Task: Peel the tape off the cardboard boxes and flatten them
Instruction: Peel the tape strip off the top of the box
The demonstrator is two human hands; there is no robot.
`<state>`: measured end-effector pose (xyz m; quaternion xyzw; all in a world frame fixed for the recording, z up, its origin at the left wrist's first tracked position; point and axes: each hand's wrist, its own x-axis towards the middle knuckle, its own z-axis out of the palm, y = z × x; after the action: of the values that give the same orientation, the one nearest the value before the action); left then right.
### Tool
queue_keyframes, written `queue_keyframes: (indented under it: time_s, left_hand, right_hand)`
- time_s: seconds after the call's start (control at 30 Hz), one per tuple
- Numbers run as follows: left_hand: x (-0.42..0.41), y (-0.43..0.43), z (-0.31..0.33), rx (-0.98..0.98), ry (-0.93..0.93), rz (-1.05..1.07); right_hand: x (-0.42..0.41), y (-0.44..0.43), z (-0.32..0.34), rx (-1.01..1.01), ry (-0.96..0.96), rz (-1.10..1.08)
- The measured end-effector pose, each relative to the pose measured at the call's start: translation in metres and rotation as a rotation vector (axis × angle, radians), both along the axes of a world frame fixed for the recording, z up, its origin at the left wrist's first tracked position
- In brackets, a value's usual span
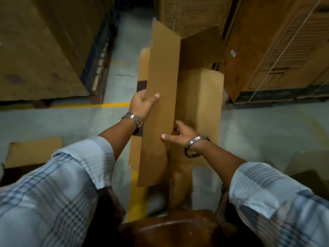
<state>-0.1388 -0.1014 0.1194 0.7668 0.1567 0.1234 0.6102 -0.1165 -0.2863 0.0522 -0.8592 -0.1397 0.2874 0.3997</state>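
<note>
A long brown cardboard box [162, 82] stands opened in front of me, its flaps spread apart. My left hand [142, 104] grips the left edge of its long front panel, thumb on the face and fingers behind. My right hand [179, 134] holds the panel's right edge lower down, thumb stretched across the front, fingers tucked behind. A dark strip, maybe tape or print [141, 87], shows on the box's left side behind the panel. The box's inner flap [203, 50] opens to the right, and a shorter side panel [208, 98] stands beyond my right hand.
Big cartons on pallets rise at the left [41, 50] and the right [277, 50], leaving a narrow concrete aisle [128, 41]. A flat piece of cardboard [33, 151] lies on the floor at the left. Yellow floor lines [114, 104] cross the aisle. A brown rounded object [178, 229] sits near my body.
</note>
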Motion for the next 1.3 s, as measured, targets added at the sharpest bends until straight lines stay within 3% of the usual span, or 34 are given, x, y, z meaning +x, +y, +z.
queue_keyframes:
  time_s: [0.27, 0.4, 0.5, 0.7, 1.0, 1.1, 1.23, 1.3]
  left_hand:
    - [-0.012, -0.02, 0.104, -0.049, -0.25, 0.043]
    - [-0.02, -0.011, 0.12, -0.027, -0.277, 0.074]
    - [-0.023, -0.005, 0.121, -0.009, -0.292, 0.066]
    - [-0.021, -0.001, 0.114, -0.027, -0.326, 0.0]
    - [-0.012, -0.012, 0.131, -0.002, -0.385, 0.021]
    - [-0.007, -0.005, 0.128, 0.167, -0.383, 0.131]
    - [-0.012, -0.004, 0.125, 0.574, -0.38, 0.315]
    - [-0.019, 0.006, 0.127, 0.621, -0.374, 0.376]
  right_hand:
    - [-0.018, -0.004, 0.092, 0.799, 0.193, -0.3]
    - [-0.01, -0.007, 0.121, 0.859, 0.113, -0.528]
    - [-0.007, 0.0, 0.14, 0.911, 0.202, -0.441]
    - [-0.007, 0.013, 0.129, 0.774, 0.249, -0.304]
    - [-0.016, 0.02, 0.137, 0.932, 0.185, -0.384]
    - [-0.016, 0.024, 0.148, 0.955, 0.116, -0.433]
    - [-0.015, 0.03, 0.164, 0.925, -0.012, -0.456]
    - [-0.015, 0.029, 0.174, 0.933, -0.069, -0.503]
